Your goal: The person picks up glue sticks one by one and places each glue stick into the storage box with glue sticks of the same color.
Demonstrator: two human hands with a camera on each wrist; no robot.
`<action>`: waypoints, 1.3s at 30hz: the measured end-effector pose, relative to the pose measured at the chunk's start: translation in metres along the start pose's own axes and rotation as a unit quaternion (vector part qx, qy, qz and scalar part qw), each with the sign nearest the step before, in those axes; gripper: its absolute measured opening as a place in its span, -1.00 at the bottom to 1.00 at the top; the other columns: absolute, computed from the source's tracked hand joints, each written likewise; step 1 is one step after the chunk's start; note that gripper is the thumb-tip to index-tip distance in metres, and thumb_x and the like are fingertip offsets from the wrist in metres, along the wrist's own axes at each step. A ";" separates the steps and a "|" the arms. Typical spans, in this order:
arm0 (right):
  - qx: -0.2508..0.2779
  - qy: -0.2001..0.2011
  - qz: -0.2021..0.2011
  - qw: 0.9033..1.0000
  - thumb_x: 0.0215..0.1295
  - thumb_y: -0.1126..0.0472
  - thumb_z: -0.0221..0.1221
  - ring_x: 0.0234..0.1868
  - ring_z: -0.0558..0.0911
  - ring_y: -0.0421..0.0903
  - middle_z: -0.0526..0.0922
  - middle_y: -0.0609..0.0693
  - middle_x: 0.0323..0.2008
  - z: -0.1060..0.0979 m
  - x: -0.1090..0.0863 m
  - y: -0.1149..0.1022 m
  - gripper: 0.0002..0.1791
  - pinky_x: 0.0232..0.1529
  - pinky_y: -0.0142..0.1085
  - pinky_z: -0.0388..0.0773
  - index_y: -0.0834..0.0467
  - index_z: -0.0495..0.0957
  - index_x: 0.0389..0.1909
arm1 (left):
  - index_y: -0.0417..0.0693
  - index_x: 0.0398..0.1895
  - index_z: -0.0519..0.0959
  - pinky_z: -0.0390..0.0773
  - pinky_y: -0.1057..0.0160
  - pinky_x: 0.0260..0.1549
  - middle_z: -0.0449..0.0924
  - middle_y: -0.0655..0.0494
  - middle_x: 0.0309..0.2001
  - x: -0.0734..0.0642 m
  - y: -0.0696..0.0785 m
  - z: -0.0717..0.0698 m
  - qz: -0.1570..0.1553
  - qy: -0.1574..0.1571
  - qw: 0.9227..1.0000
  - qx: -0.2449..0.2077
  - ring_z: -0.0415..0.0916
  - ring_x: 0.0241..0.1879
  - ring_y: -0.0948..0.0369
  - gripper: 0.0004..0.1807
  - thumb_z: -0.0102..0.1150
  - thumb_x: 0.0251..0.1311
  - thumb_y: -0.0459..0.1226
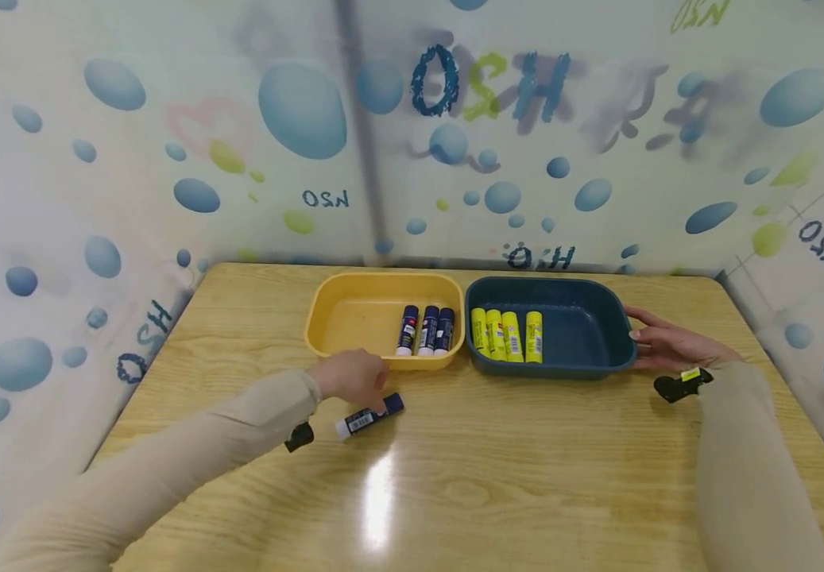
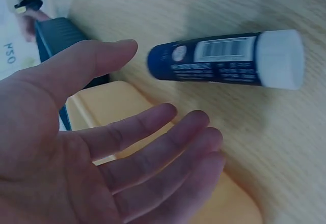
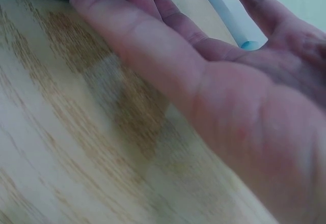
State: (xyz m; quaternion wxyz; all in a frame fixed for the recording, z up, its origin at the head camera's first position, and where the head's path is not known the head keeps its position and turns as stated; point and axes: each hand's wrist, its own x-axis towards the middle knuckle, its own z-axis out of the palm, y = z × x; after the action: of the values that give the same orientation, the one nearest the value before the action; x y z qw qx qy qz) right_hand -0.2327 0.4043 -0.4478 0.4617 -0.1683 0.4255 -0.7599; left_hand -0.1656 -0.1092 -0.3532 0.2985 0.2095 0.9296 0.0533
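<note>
A dark blue glue stick [image 1: 369,416] with a white end lies on the table in front of the yellow tray [image 1: 340,353]. My left hand [image 1: 352,378] is over it; in the left wrist view its fingers are spread and relaxed, with the glue stick [image 2: 224,60] just beyond thumb and fingertips. Three more dark blue glue sticks [image 1: 427,330] lie in the right part of the yellow tray. My right hand [image 1: 676,343] rests its extended fingers against the right end of the dark teal tray [image 1: 601,369]. Several yellow glue sticks [image 1: 512,337] lie in that tray's left half.
The two trays stand side by side at the back of the wooden table [image 1: 497,477]. Behind them hangs a white curtain [image 1: 454,199] printed with blue and green drops, and it also runs along both sides of the table.
</note>
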 end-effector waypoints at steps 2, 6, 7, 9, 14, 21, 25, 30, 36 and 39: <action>0.000 0.000 0.000 1.000 0.52 0.42 -0.45 0.19 0.47 0.02 0.42 -0.04 0.21 0.000 0.000 0.000 -0.33 0.20 -0.11 0.39 -0.25 0.37 0.32 | -0.03 -0.46 0.50 0.36 0.30 -0.48 0.47 0.17 -0.49 0.001 -0.002 0.004 -0.004 -0.006 1.000 0.002 0.37 -0.47 0.22 -0.74 0.42 0.04 -0.16; 0.002 0.002 -0.005 1.000 0.52 0.42 -0.44 0.19 0.47 0.02 0.42 -0.02 0.20 0.000 0.000 0.001 -0.35 0.19 -0.10 0.40 -0.23 0.37 0.32 | -0.03 -0.47 0.50 0.37 0.29 -0.47 0.48 0.18 -0.50 0.004 -0.005 0.010 -0.006 -0.012 1.000 -0.002 0.39 -0.47 0.23 -0.74 0.43 0.04 -0.17; 0.004 0.004 -0.005 1.000 0.52 0.42 -0.45 0.19 0.48 0.02 0.43 -0.01 0.20 0.001 0.000 0.001 -0.34 0.19 -0.10 0.40 -0.23 0.38 0.32 | -0.03 -0.47 0.50 0.37 0.30 -0.48 0.48 0.18 -0.51 0.004 -0.006 0.012 -0.004 -0.012 1.000 -0.003 0.39 -0.48 0.24 -0.74 0.43 0.03 -0.18; 0.007 0.003 -0.007 1.000 0.52 0.42 -0.45 0.20 0.47 0.02 0.43 0.01 0.21 0.001 0.000 0.001 -0.34 0.19 -0.09 0.40 -0.22 0.38 0.32 | -0.03 -0.48 0.49 0.37 0.31 -0.50 0.48 0.18 -0.52 0.005 -0.005 0.014 0.001 -0.011 1.000 -0.002 0.38 -0.49 0.25 -0.75 0.43 0.02 -0.20; 0.007 0.005 -0.010 1.000 0.52 0.43 -0.45 0.20 0.47 0.02 0.43 0.00 0.21 0.000 0.000 0.002 -0.34 0.19 -0.09 0.40 -0.23 0.37 0.33 | -0.06 -0.51 0.47 0.30 0.34 -0.57 0.44 0.16 -0.55 0.007 -0.002 0.021 0.012 -0.002 1.000 -0.005 0.36 -0.54 0.25 -0.77 0.41 -0.01 -0.31; -0.007 0.014 -0.006 1.000 0.53 0.42 -0.41 0.20 0.47 0.01 0.42 -0.03 0.21 0.000 0.000 0.002 -0.35 0.19 -0.10 0.40 -0.25 0.37 0.32 | -0.09 -0.51 0.47 0.28 0.35 -0.59 0.41 0.15 -0.56 0.013 -0.002 0.030 0.018 0.011 1.000 -0.015 0.33 -0.55 0.24 -0.78 0.38 -0.04 -0.41; -0.008 0.014 -0.002 1.000 0.53 0.41 -0.40 0.20 0.47 0.00 0.42 -0.04 0.21 0.000 0.000 0.002 -0.36 0.19 -0.10 0.40 -0.25 0.37 0.31 | -0.10 -0.47 0.49 0.31 0.34 -0.57 0.43 0.14 -0.55 0.016 -0.003 0.031 0.022 0.004 1.000 -0.016 0.35 -0.54 0.24 -0.80 0.37 -0.02 -0.40; -0.012 0.030 -0.002 0.999 0.53 0.41 -0.37 0.18 0.47 -0.01 0.41 -0.05 0.19 0.001 -0.001 0.002 -0.37 0.19 -0.10 0.40 -0.25 0.39 0.30 | -0.08 -0.45 0.50 0.36 0.33 -0.53 0.46 0.14 -0.51 0.016 -0.003 0.031 0.015 -0.004 1.000 -0.018 0.38 -0.50 0.23 -0.80 0.38 -0.01 -0.39; 0.001 0.026 -0.001 1.000 0.52 0.41 -0.40 0.18 0.47 -0.03 0.43 -0.05 0.18 0.001 0.000 0.002 -0.36 0.19 -0.11 0.40 -0.24 0.42 0.29 | -0.09 -0.40 0.52 0.41 0.29 -0.46 0.47 0.14 -0.47 0.013 -0.005 0.027 0.017 -0.002 0.999 -0.030 0.40 -0.46 0.22 -0.81 0.38 0.00 -0.39; 0.002 0.026 0.001 1.000 0.53 0.41 -0.42 0.18 0.48 -0.04 0.45 -0.05 0.18 0.001 0.000 0.002 -0.35 0.18 -0.11 0.41 -0.25 0.43 0.27 | -0.12 -0.36 0.55 0.43 0.28 -0.44 0.48 0.14 -0.47 0.010 -0.005 0.022 0.024 0.005 0.999 -0.030 0.41 -0.46 0.22 -0.82 0.39 0.00 -0.38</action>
State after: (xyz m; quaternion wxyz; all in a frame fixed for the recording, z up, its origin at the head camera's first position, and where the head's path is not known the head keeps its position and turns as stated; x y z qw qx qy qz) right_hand -0.2308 0.4037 -0.4485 0.4516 -0.1468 0.4362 -0.7643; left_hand -0.1619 -0.1098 -0.3778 0.2985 0.2219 0.9239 0.0895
